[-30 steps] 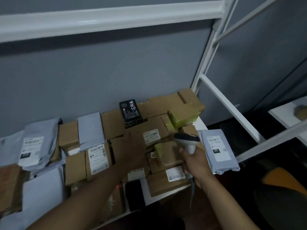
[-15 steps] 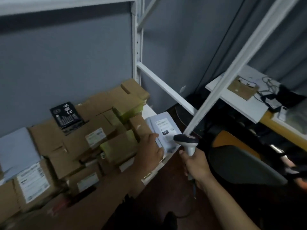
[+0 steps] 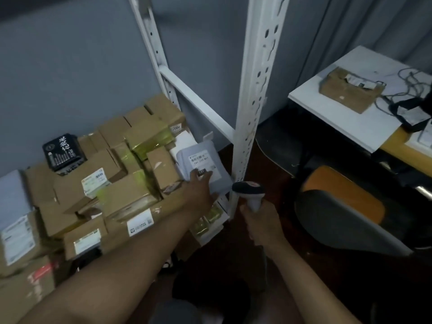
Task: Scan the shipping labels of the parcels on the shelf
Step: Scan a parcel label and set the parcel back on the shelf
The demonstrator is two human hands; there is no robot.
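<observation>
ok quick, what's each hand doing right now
Left hand: open, fingers resting on the grey mailer bag.
Right hand: closed around the barcode scanner handle.

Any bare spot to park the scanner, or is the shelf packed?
Shelf is crowded: cardboard parcels piled edge to edge, the left hand resting on the grey mailer at the shelf's right end. The right hand holds the scanner. Free room: the white table, its near edge in front of the flat brown box.
</observation>
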